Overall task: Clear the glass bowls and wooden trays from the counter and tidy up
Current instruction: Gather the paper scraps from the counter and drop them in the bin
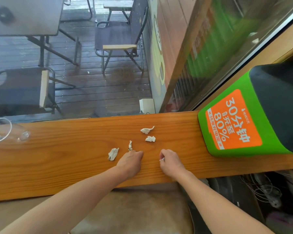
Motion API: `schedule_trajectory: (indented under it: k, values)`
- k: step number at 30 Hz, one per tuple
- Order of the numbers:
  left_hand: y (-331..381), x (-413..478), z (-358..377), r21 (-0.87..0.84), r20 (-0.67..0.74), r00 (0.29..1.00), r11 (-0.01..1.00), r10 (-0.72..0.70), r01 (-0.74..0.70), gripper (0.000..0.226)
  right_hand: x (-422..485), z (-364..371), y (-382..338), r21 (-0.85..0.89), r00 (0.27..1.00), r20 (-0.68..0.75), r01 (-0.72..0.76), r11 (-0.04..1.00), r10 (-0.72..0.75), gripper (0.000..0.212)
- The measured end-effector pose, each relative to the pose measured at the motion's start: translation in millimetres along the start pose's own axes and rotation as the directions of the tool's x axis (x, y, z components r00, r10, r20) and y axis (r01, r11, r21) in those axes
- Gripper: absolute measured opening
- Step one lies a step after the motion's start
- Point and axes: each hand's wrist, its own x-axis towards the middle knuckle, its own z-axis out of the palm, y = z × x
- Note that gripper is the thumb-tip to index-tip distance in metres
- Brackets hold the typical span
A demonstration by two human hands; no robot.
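Note:
Several crumpled white paper scraps lie on the wooden counter (57, 159): one at the far middle (147, 130), one just below it (150, 139), a thin one (130, 145) and a larger one (113, 154) to the left. My left hand (131, 160) rests palm down on the counter with its fingertips touching the thin scrap. My right hand (170, 162) is closed around a small white scrap (161, 160) that peeks out between the fingers. A clear glass (0, 130) lies at the counter's far left edge.
A green and black charging station (254, 115) with an orange label stands on the counter's right end. A window runs behind the counter, with folding chairs and a table outside. Cables lie on the floor at the lower right.

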Motion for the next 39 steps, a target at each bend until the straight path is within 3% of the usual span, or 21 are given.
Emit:
schedule_trajectory:
  k: [11,18,22,26,30,39]
  values:
    - [-37.4,-26.8,-26.5,0.040,-0.031,0.994,0.993,-0.106,0.107,0.028,4.3,-17.7,-29.2,0.004,0.990,0.125,0.065,0.998,-0.065,0.040]
    - [-57.5,-37.4,-35.4,0.008,-0.081,0.989,0.992,-0.127,0.128,0.016,12.5,-24.2,-47.4,-0.078,0.981,0.153,0.131,0.988,-0.118,0.017]
    - [-68.6,-38.4,-31.2,-0.049,-0.138,0.977,0.986,-0.163,0.158,0.010,19.1,-25.4,-47.9,-0.193,0.987,0.046,0.161,0.968,-0.155,0.008]
    - [-78.1,-31.5,-25.2,-0.072,-0.273,0.949,0.987,-0.161,0.146,0.015,35.5,-22.7,-45.9,-0.290,0.970,-0.086,0.195,0.937,-0.228,0.032]
    - [-88.6,-21.7,-14.0,-0.094,-0.366,0.912,0.982,-0.187,0.164,0.026,54.7,-12.5,-41.2,-0.375,0.964,-0.111,0.183,0.909,-0.240,0.052]
    - [-104.0,-11.6,17.5,-0.055,-0.290,0.943,0.986,-0.165,0.156,0.014,60.3,15.6,-19.4,-0.359,0.980,-0.063,0.154,0.921,-0.189,0.023]
